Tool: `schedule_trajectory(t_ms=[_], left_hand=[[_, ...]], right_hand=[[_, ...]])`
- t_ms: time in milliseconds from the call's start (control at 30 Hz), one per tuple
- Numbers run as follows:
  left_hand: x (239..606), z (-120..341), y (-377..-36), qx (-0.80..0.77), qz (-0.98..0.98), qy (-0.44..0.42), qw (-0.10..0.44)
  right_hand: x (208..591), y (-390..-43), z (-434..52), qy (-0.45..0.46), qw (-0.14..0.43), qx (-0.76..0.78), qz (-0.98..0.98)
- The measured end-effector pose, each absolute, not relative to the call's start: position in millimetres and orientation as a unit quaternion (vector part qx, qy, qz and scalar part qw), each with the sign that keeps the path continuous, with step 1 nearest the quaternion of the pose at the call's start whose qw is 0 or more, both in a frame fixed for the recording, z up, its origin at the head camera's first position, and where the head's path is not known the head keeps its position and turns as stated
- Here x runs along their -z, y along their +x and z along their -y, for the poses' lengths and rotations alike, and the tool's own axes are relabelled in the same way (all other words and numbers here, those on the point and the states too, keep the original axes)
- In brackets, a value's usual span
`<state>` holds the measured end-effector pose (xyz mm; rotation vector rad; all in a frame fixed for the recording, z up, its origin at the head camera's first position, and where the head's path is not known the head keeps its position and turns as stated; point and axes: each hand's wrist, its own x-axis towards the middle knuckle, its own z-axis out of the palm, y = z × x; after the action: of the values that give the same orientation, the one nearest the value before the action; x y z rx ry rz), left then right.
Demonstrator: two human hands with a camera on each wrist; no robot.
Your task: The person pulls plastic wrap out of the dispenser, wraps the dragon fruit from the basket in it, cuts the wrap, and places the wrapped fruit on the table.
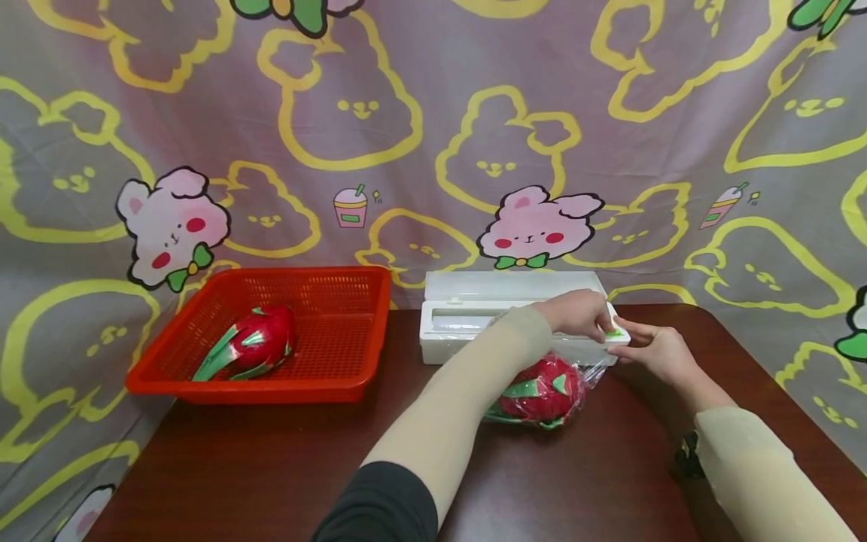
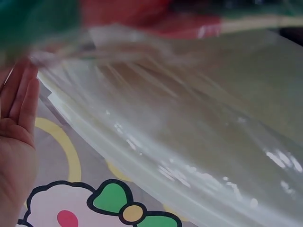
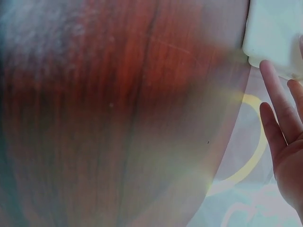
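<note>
A white cling-film dispenser box [image 1: 474,301] lies at the back of the brown table [image 1: 271,467]. My left hand [image 1: 576,312] reaches across to its right end, fingertips on the small green slider [image 1: 614,332]. In the left wrist view that hand's fingers [image 2: 16,123] look straight beside stretched clear film [image 2: 180,132]. My right hand [image 1: 657,352] touches the box's right end with straight fingers [image 3: 284,142] at the white corner [image 3: 279,33]. A red dragon fruit wrapped in film [image 1: 542,391] sits just in front of the box, under my left forearm.
A red plastic basket [image 1: 237,388] stands at the left and holds another dragon fruit [image 1: 260,339]. A cartoon-printed cloth [image 1: 433,150] hangs behind and around the table. The table's right edge runs close to my right arm.
</note>
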<state>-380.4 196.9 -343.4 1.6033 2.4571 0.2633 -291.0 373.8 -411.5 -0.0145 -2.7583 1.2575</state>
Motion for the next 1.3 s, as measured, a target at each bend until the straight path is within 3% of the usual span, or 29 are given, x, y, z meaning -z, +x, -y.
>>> schedule_trajectory(t_ms=[467,800,1300], left_hand=[[343.1,-196.3,-376.5,-0.072,-0.844,0.522,0.101],[347.2,-191.8,-380.1,-0.086,-0.848,0.512,0.106],[348.7,-175.7,-385.3,-0.109,-0.846,0.516,0.080]], right_hand=[[411.3,-290.6,-370.8,-0.015,0.032,-0.451,0.892],[409.1,-289.3,-371.0,-0.012,0.070,-0.366,0.928],[410.2,-289.5,-371.8,-0.017,0.071,-0.376,0.924]])
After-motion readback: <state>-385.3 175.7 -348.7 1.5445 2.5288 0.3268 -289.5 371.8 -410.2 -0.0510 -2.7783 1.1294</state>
